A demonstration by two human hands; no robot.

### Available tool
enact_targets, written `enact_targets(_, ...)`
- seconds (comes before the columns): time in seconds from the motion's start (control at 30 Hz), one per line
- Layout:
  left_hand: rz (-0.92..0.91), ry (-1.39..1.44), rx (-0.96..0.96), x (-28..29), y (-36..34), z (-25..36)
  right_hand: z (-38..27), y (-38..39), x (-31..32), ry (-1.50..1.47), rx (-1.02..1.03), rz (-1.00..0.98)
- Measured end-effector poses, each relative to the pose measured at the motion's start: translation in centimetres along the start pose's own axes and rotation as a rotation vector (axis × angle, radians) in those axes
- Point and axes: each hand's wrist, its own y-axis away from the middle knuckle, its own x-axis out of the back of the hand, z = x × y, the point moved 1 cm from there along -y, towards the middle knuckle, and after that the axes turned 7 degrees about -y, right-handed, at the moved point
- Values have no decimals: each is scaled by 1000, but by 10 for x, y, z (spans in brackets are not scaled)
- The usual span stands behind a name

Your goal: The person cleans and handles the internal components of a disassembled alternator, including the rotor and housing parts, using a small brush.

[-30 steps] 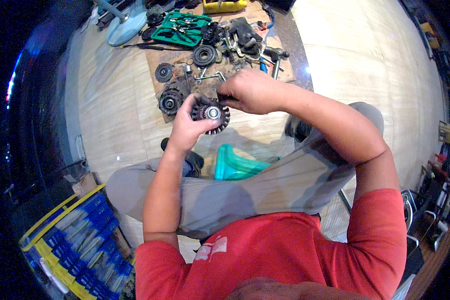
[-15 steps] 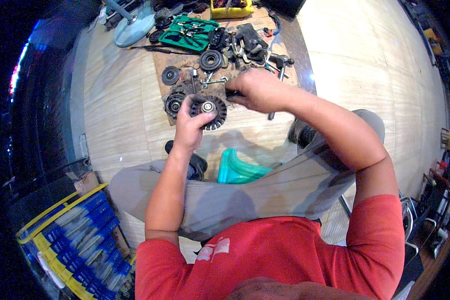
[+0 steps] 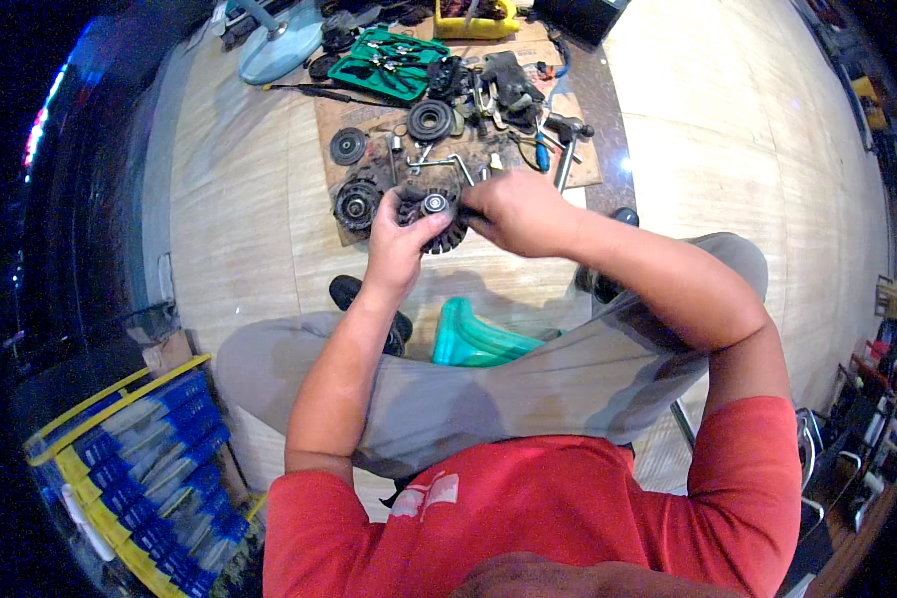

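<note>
My left hand [image 3: 399, 249] grips a round black finned rotor [image 3: 452, 237], thumb across its face beside the shiny bearing [image 3: 435, 203] at its centre. At the rotor's right edge, my right hand [image 3: 524, 212] has its fingers curled together. Something dark shows at those fingertips; whether it is a small thing or grime I cannot make out. Left of the rotor lies a dark round machine housing [image 3: 357, 202]. Just beyond my hands are a bent metal wrench [image 3: 439, 161], a grooved pulley [image 3: 430, 121] and a smaller black disc [image 3: 348, 146].
Dirty cardboard [image 3: 331, 112] lies under the parts. Farther off are a green tool tray [image 3: 393, 64] with pliers, dark gloves [image 3: 511, 80] and a yellow bin [image 3: 476, 24]. A hammer [image 3: 568, 149] and a blue-handled screwdriver [image 3: 542, 153] lie right. A green plastic stool [image 3: 478, 337] is between my legs.
My right hand has come down and nearer, reaching the rotor's right edge. The rotor has tilted in my left hand. A blue-handled screwdriver behind my right hand is now uncovered.
</note>
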Motion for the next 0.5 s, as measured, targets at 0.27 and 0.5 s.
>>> enact_targets(0.27,-88,64,39,6,2,4,1,-6,15,-27,31,-64)
enact_targets(0.5,-199,210,66,11,6,5,-1,-11,27,-82,122,-92)
